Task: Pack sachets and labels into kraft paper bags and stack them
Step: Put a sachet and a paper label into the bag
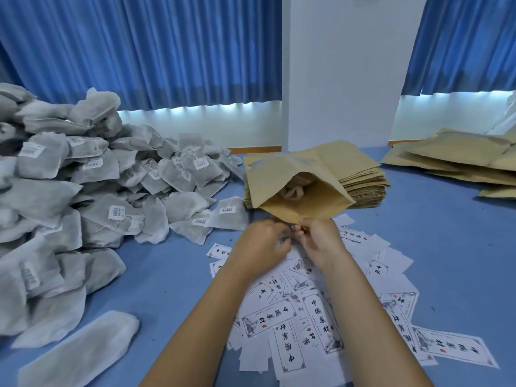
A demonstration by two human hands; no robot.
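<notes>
An open kraft paper bag [312,202] lies with its mouth toward me, propped on a stack of flat kraft bags [365,182]. A sachet [293,191] shows inside its mouth. My right hand [321,241] pinches the bag's near lip. My left hand [265,244] has its fingers curled at the same edge; what it holds is hidden. A big heap of grey sachets [83,174] fills the left side. White printed labels [321,311] lie scattered under my forearms.
Filled kraft bags [458,160] are stacked at the far right on the blue table [173,275]. One loose sachet [81,347] lies near the front left edge. Blue curtains and a white pillar stand behind the table.
</notes>
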